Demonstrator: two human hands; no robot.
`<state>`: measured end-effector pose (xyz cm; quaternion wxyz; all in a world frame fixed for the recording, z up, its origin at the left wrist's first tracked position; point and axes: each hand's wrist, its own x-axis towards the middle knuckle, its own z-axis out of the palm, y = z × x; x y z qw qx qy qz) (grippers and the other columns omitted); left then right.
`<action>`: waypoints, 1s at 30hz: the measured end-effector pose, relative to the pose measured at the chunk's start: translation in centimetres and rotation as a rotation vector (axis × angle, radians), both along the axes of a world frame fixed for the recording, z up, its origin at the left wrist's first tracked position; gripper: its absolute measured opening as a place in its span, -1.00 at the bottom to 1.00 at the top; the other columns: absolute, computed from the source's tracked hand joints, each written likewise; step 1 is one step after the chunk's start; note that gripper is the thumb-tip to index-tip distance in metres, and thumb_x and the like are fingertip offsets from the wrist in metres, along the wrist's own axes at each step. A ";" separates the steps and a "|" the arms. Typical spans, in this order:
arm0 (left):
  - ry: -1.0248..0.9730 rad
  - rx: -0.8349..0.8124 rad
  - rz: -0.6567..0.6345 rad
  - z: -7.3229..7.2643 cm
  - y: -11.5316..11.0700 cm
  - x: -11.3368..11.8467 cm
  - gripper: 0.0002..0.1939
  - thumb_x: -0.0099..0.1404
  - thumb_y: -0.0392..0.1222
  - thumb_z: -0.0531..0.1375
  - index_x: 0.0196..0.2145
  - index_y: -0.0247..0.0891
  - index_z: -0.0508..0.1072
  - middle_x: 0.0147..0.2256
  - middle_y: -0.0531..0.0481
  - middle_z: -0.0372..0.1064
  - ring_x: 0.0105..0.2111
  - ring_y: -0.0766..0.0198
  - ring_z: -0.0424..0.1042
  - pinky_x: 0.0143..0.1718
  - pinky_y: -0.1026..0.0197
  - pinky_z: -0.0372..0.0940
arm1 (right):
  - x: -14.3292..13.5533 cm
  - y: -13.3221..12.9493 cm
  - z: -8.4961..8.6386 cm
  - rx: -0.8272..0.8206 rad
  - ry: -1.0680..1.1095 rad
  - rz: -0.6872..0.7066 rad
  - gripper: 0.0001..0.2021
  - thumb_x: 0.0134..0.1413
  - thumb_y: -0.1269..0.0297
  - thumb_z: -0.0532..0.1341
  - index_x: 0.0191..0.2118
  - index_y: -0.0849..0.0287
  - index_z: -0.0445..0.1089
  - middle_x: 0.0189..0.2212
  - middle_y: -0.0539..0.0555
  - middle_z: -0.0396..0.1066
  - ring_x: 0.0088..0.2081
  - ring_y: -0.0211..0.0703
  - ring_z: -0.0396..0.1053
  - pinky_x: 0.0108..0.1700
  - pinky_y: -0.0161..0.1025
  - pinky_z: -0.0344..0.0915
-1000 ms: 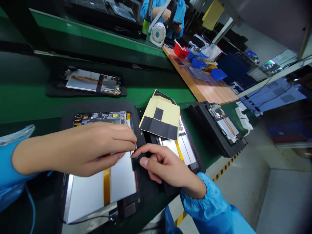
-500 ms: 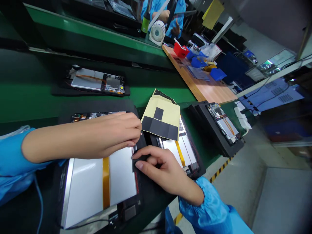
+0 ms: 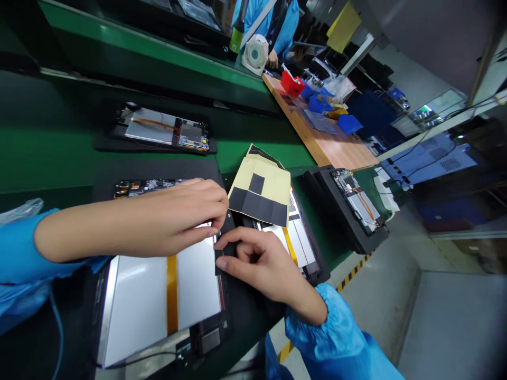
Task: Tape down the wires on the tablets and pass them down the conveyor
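Observation:
An opened tablet (image 3: 138, 295), with a silver-white battery and an amber tape strip across it, lies in front of me. My left hand (image 3: 194, 214) reaches over its upper part, fingers curled and closed at the battery's right edge; what they hold, if anything, is hidden. Just below, my right hand (image 3: 259, 261) has its index finger and thumb on a short black tape piece (image 3: 218, 259) at the same edge. Beside both hands a yellow backing sheet (image 3: 261, 184) with black tape patches rests partly over a second opened tablet (image 3: 303, 240).
Behind lies another opened tablet (image 3: 162, 129) on a black pad. To the right, one more tablet (image 3: 356, 200) sits on stacked black foam pads (image 3: 336, 211). A small white fan (image 3: 255, 54), a wooden table (image 3: 336, 140) with bins, and a person in blue (image 3: 289, 26) are farther back.
My hands stay at the battery's right edge with only slight finger shifts. The view has moved slightly. In the background, the person's hands have moved lower.

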<state>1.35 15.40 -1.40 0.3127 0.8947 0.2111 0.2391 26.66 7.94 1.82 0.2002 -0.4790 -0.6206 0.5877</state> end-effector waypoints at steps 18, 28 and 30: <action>0.041 -0.010 -0.006 0.3 0.1 0.2 -0.77 0.63 -0.14 0.11 -0.26 -0.10 0.43 -0.18 -0.02 0.48 -0.16 0.06 0.37 -0.09 0.06 0.23 | 0.6 -5.7 0.9 1.048 -0.515 0.361 -0.22 0.75 -0.14 -0.08 0.21 0.61 0.57 -0.61 0.13 0.56 -0.66 -0.10 0.42 -0.62 -0.10 0.09; 0.018 -0.033 -0.019 0.7 0.2 0.2 -0.74 0.64 -0.15 0.10 -0.27 -0.11 0.43 -0.18 -0.03 0.49 -0.11 0.06 0.42 -0.03 0.09 0.31 | 0.4 -4.8 1.1 0.885 -0.430 0.320 -0.28 0.71 -0.19 -0.03 0.19 0.40 0.63 -0.58 0.11 0.58 -0.60 -0.11 0.47 -0.55 -0.16 0.11; 0.014 -0.040 -0.006 0.8 0.4 0.2 -0.73 0.65 -0.14 0.09 -0.27 -0.12 0.41 -0.20 -0.03 0.48 -0.12 0.08 0.42 -0.05 0.11 0.32 | 0.8 -4.9 1.2 0.794 -0.337 0.207 -0.47 0.69 -0.07 0.11 0.02 0.25 0.69 -0.48 0.10 0.62 -0.48 -0.12 0.55 -0.44 -0.22 0.30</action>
